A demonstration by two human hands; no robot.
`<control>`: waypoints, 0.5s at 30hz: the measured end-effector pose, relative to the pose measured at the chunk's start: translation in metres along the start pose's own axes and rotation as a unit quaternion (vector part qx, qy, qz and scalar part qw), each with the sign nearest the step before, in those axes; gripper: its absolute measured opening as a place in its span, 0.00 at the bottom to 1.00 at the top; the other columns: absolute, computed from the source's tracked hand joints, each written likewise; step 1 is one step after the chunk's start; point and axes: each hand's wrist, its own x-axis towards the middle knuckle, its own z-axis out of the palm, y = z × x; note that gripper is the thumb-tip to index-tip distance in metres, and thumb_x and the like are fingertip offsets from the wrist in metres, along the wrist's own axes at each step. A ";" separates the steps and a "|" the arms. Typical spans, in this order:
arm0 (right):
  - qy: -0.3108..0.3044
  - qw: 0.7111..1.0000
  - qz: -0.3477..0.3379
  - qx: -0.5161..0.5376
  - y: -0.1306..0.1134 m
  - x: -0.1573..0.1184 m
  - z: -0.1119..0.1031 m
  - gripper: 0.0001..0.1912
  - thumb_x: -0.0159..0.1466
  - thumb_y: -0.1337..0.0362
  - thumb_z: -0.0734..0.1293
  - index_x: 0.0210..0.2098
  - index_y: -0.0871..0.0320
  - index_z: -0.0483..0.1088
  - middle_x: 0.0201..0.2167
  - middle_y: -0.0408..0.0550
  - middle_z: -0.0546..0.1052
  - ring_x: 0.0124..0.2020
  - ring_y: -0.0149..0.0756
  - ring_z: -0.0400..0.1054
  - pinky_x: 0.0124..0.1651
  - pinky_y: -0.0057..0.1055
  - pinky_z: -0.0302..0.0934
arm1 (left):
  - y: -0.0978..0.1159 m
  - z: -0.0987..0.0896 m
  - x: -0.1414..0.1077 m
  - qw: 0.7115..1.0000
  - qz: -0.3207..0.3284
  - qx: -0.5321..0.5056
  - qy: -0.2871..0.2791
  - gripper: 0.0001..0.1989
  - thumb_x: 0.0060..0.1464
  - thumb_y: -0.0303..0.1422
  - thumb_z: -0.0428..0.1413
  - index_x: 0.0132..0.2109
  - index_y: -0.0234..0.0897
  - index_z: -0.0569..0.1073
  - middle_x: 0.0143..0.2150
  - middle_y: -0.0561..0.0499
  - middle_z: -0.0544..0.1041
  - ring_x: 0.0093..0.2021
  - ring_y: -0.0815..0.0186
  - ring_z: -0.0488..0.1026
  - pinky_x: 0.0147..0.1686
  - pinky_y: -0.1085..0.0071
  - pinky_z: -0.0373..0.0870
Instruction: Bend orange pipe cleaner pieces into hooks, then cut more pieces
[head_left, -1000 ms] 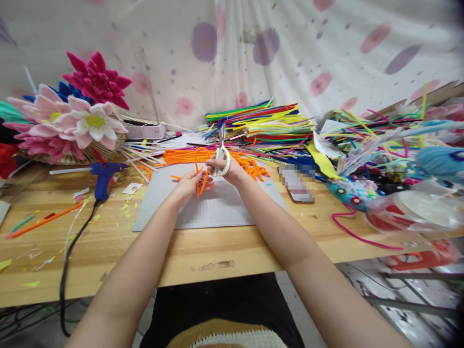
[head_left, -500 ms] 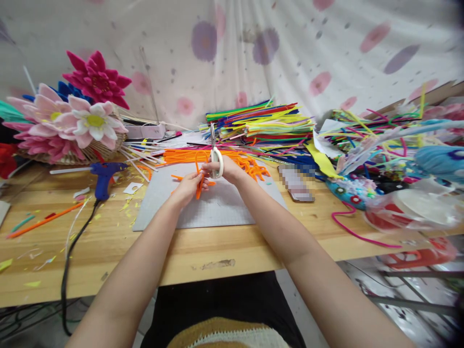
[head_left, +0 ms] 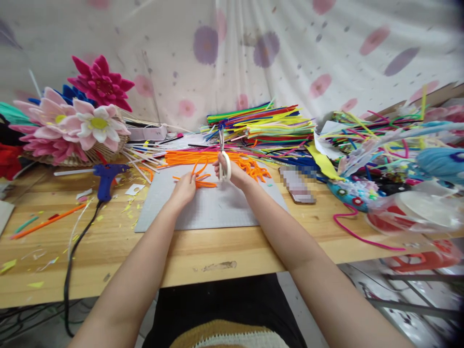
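Over the grey cutting mat (head_left: 217, 212), my left hand (head_left: 185, 189) is closed on an orange pipe cleaner (head_left: 200, 166) bent into a loop. More orange pieces (head_left: 207, 184) lie by its fingertips on the mat; which of them it grips is partly hidden. To the right, my right hand (head_left: 232, 171) holds white-handled scissors (head_left: 226, 166), their blades pointing up and away from me. Behind both hands stretches a row of straight orange pipe cleaners (head_left: 181, 157), with a heap of curled orange pieces (head_left: 255, 169) at its right end.
A blue glue gun (head_left: 106, 180) with a black cord rests at left, near felt-like flowers (head_left: 97, 123). Stacked coloured pipe cleaners (head_left: 268, 123) stand at the back. A phone (head_left: 297, 186) lies right of the mat, and a plastic-wrapped roll (head_left: 416, 208) sits farther right.
My hands have moved apart: the right one, with the scissors, has shifted right, and the left one slightly left. The orange loop stays with my left hand.
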 end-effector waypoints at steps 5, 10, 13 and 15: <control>-0.239 0.962 0.100 0.086 0.013 -0.018 -0.021 0.39 0.54 0.33 0.48 0.33 0.64 0.67 0.23 0.49 0.70 0.24 0.32 0.64 0.27 0.30 0.59 | -0.011 -0.011 0.004 0.985 -0.052 0.158 0.043 0.18 0.58 0.29 0.38 0.44 0.31 0.71 0.46 0.39 0.74 0.47 0.58 0.70 0.46 0.64 0.63; -0.378 0.896 0.181 0.145 0.024 -0.023 -0.016 0.50 0.51 0.30 0.38 0.34 0.67 0.68 0.23 0.53 0.71 0.25 0.36 0.65 0.29 0.32 0.58 | -0.006 -0.006 0.001 0.977 -0.047 0.205 0.020 0.17 0.59 0.32 0.38 0.44 0.31 0.69 0.45 0.37 0.74 0.45 0.56 0.71 0.41 0.64 0.64; -0.386 0.884 0.196 0.175 0.028 -0.019 -0.013 0.50 0.52 0.31 0.39 0.36 0.68 0.68 0.25 0.55 0.72 0.28 0.37 0.66 0.32 0.33 0.59 | -0.002 0.000 -0.002 0.974 -0.009 0.225 0.011 0.17 0.59 0.33 0.37 0.44 0.31 0.68 0.44 0.37 0.73 0.44 0.56 0.71 0.39 0.64 0.65; -0.375 0.885 0.199 0.193 0.031 -0.016 -0.014 0.48 0.53 0.32 0.40 0.37 0.68 0.68 0.27 0.56 0.73 0.30 0.38 0.67 0.35 0.33 0.59 | -0.002 0.004 -0.004 0.973 0.028 0.227 -0.001 0.17 0.60 0.33 0.37 0.43 0.31 0.68 0.43 0.37 0.73 0.43 0.57 0.71 0.39 0.65 0.64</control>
